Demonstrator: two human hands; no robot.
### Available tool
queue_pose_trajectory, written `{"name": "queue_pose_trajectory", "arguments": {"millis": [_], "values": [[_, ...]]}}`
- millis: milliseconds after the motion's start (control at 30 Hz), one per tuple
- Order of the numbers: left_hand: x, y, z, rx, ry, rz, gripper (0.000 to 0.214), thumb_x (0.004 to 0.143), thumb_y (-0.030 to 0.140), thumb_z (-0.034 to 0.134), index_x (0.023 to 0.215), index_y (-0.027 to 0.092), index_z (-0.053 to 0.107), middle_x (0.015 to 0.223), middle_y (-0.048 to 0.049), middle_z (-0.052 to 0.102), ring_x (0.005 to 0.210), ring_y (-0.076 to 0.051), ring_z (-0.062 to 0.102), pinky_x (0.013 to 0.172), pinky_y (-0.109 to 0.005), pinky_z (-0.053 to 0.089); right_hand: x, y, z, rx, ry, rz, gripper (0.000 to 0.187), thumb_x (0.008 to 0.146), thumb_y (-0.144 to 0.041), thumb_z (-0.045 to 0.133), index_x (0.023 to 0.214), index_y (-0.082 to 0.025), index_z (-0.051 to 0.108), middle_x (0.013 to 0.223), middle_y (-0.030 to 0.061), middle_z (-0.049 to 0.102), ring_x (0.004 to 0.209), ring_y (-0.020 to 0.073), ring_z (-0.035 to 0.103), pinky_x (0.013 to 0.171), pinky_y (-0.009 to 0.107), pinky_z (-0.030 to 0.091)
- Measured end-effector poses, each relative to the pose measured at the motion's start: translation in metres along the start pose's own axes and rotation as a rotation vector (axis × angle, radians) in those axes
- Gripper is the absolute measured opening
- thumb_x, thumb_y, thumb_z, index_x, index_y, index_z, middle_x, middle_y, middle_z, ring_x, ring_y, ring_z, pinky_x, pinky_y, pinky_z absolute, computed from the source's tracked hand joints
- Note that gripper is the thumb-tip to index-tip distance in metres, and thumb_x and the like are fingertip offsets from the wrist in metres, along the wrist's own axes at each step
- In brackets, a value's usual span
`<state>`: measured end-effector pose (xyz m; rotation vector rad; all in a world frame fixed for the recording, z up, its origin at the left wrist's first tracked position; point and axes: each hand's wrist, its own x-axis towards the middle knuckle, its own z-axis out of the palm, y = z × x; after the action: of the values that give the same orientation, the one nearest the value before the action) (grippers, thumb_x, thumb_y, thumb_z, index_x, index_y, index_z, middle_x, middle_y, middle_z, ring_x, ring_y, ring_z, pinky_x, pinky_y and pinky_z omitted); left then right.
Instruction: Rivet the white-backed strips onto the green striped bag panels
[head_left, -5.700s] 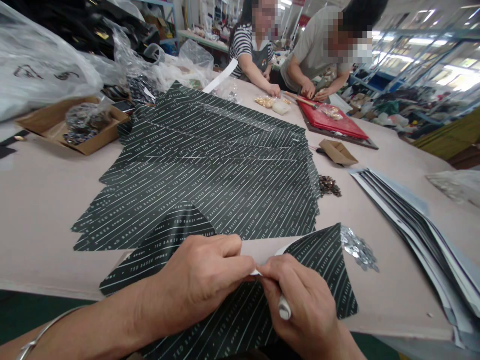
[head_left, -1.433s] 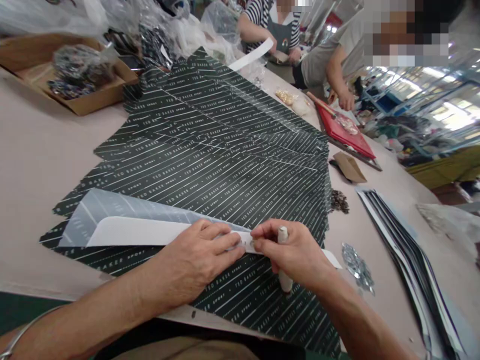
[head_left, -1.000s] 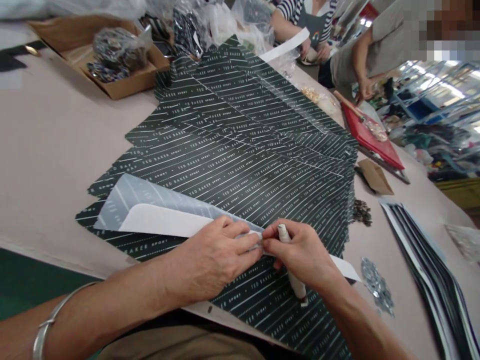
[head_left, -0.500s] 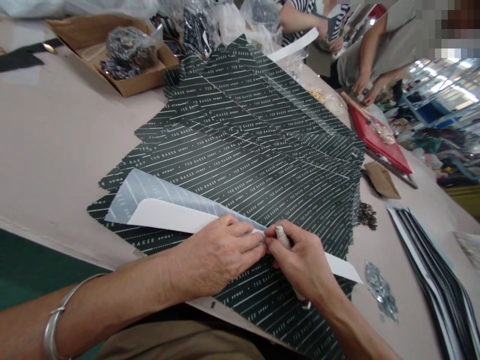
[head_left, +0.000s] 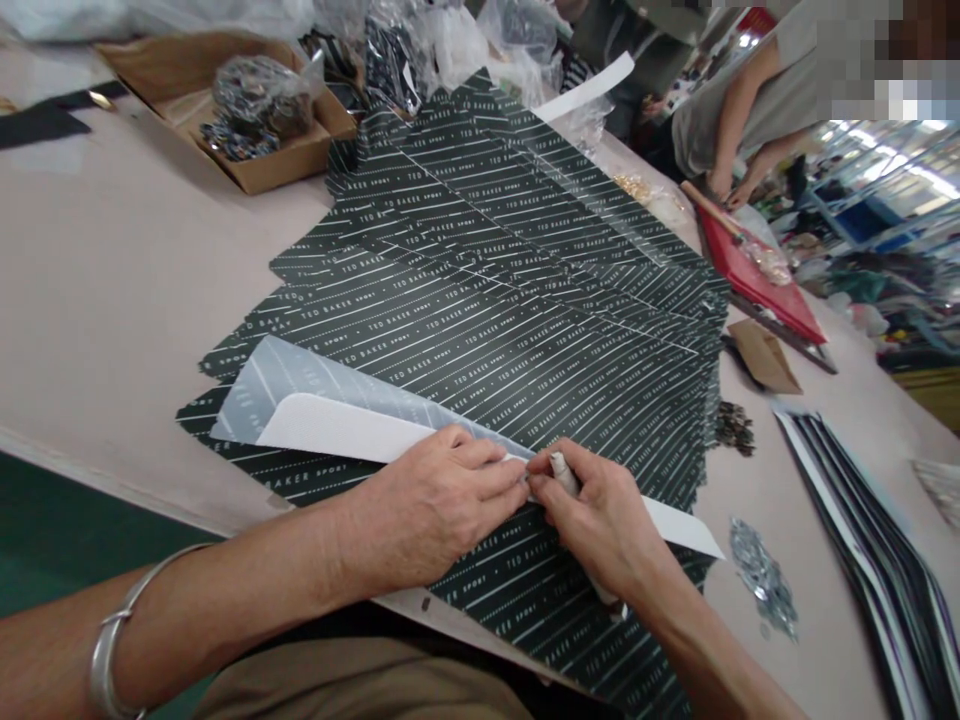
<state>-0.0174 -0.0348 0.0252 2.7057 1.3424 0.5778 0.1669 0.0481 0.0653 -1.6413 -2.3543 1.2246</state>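
Note:
A dark green printed sheet (head_left: 517, 590) lies at the table's near edge with its upper flap (head_left: 330, 425) folded over, white side up. My left hand (head_left: 431, 500) presses down on the fold, fingers closed and pinching the flap's edge. My right hand (head_left: 596, 525) meets it fingertip to fingertip and grips a white pen-like tool (head_left: 562, 472), its top sticking up between thumb and forefinger. Both hands work at one spot on the fold. Behind them a fanned stack of the same green sheets (head_left: 510, 270) spreads across the table.
A cardboard tray (head_left: 255, 165) with bagged small parts sits far left. Silver bits (head_left: 761, 580) and dark bits (head_left: 733, 428) lie to the right, beside a stack of finished sheets (head_left: 862, 540). A red board (head_left: 757, 285) and another person's arms (head_left: 731, 150) are at the far right.
Since the oldest frame the sheet's flap has been folded over, white side up. In the last second both hands have stayed pinched at the fold, hardly shifting.

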Motion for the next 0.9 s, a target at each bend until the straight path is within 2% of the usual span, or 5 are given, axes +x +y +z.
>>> {"name": "queue_pose_trajectory", "arguments": {"millis": [167,333,467,667,900], "values": [[0.001,0.0,0.002,0.022,0.0,-0.01,0.029,0.101,0.018,0.046,0.129,0.017,0.054,0.128,-0.0041,0.06,0.107,-0.021,0.055,0.08,-0.037,0.043,-0.011,0.007,-0.022,0.315,-0.039,0.042,0.017,0.088,-0.034,0.064,0.092,-0.019,0.069,0.058,-0.0047,0.056,0.048,0.0105,0.051,0.047,0.022,0.039],[0.002,0.001,0.001,0.047,-0.018,0.006,0.03,0.101,0.017,0.045,0.131,0.014,0.053,0.125,-0.0049,0.061,0.106,-0.021,0.055,0.074,-0.038,0.042,-0.045,0.016,-0.028,0.897,0.432,-0.279,0.013,0.084,-0.03,0.075,0.093,-0.021,0.073,0.058,-0.0037,0.055,0.055,0.011,0.053,0.056,0.025,0.048],[0.009,0.002,-0.004,0.062,-0.116,0.003,0.033,0.097,0.017,0.055,0.13,0.016,0.053,0.125,-0.0039,0.06,0.103,-0.022,0.055,0.072,-0.038,0.042,-0.055,0.018,-0.008,1.034,0.514,-0.274,0.011,0.088,-0.028,0.071,0.085,-0.018,0.073,0.057,-0.0032,0.054,0.057,0.0104,0.054,0.063,0.028,0.053],[0.017,0.004,-0.008,0.067,-0.189,0.023,0.029,0.095,0.017,0.058,0.124,0.015,0.055,0.123,-0.0046,0.061,0.096,-0.022,0.055,0.075,-0.038,0.044,-0.022,0.017,-0.012,1.44,0.599,-0.236,0.027,0.092,-0.038,0.064,0.073,-0.019,0.066,0.044,-0.0129,0.02,0.034,0.0052,0.017,0.038,0.018,0.032],[0.009,0.002,-0.003,0.037,-0.111,0.004,0.029,0.104,0.019,0.038,0.13,0.016,0.052,0.127,-0.0047,0.06,0.104,-0.021,0.055,0.078,-0.038,0.044,0.016,0.025,-0.007,1.637,0.532,-0.152,0.027,0.082,-0.04,0.076,0.072,-0.02,0.062,0.043,-0.0144,0.025,0.034,0.005,0.018,0.038,0.017,0.031]]}}
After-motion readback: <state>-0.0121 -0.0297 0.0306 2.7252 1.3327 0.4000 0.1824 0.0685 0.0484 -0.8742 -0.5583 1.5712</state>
